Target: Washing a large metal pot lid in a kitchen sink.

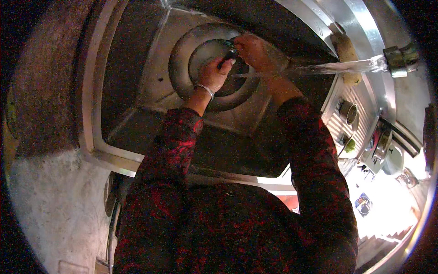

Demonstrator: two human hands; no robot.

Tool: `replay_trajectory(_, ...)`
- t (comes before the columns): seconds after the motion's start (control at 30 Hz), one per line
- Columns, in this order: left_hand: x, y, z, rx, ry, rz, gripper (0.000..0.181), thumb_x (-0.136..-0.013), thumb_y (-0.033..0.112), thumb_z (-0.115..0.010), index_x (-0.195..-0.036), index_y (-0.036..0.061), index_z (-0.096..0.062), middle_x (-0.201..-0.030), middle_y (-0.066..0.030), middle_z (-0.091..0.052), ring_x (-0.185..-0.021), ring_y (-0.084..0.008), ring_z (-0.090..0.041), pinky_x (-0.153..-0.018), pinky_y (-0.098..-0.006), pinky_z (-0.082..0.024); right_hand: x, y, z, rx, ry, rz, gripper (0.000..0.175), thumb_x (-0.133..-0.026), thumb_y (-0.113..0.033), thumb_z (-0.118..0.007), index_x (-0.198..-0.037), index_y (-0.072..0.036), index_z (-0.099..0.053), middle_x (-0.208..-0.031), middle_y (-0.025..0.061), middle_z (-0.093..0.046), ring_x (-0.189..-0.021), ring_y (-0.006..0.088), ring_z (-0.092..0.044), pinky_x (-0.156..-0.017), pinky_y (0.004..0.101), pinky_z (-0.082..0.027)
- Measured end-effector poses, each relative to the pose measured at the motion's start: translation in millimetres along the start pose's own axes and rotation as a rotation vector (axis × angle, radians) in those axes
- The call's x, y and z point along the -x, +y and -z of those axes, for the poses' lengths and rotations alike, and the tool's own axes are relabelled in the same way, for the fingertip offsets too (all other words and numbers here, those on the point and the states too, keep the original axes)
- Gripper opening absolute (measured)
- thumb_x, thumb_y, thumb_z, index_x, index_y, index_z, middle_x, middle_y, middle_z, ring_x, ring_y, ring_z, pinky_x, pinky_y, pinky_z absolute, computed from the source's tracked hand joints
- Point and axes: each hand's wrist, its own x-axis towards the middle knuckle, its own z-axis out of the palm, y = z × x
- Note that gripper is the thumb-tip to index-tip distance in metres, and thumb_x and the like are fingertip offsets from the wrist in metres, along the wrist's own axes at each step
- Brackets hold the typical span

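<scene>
Both my hands are low in a metal sink basin (150, 78), over a round metal pan or bowl (179, 72) with a broad rim. My left hand (215, 75), with a bracelet at the wrist, has its thumb pressed on a small dark object (232, 51) whose exact kind I cannot tell. My right hand (251, 49) is curled at the same object's upper right end. Water (342, 66) streams from the tap (398, 61) at the right, passing by my right wrist.
A ribbed metal drainboard (333, 116) at the right holds a metal cup (350, 113). Farther along lie more dishes, among them a pale bowl (393, 161). A tan block or cloth (345, 58) rests on the sink's edge. The metal sink rim (90, 102) borders the left side.
</scene>
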Motion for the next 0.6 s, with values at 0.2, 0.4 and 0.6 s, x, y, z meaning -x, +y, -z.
replay_trajectory(0.2, 5, 24, 5, -0.068, -0.055, 0.022, 0.047, -0.079, 0.049, -0.060, -0.096, 0.0051, -0.063, -0.087, -0.0196, -0.064, -0.084, -0.0382, -0.061, -0.073, -0.0426, -0.047, 89, 41, -28, 0.042, 0.327, -0.470, 0.018, -0.083, -0.021, -0.056, -0.087, -0.005, -0.063, -0.085, 0.0176, -0.062, -0.079, 0.0323, -0.061, -0.070, 0.0426, -0.047)
replay_trajectory(0.4, -13, 11, 35, -0.652, -0.041, -0.091, 0.042, -0.078, 0.039, -0.061, -0.101, 0.0050, -0.062, -0.094, -0.0192, -0.064, -0.091, -0.0384, -0.060, -0.079, -0.0445, -0.048, 131, -22, -66, -0.050, 0.258, -0.647, 0.021, -0.082, -0.023, -0.058, -0.088, -0.003, -0.062, -0.088, 0.0163, -0.063, -0.076, 0.0321, -0.061, -0.071, 0.0429, -0.048)
replay_trajectory(0.6, -7, 79, 6, -0.750, -0.104, -0.056, 0.041, -0.077, 0.040, -0.060, -0.098, 0.0056, -0.064, -0.095, -0.0195, -0.064, -0.090, -0.0384, -0.060, -0.081, -0.0448, -0.047, 172, 102, -88, 0.220, 0.407, -0.743, 0.020, -0.080, -0.019, -0.059, -0.091, -0.002, -0.063, -0.082, 0.0151, -0.064, -0.075, 0.0315, -0.061, -0.072, 0.0402, -0.049)
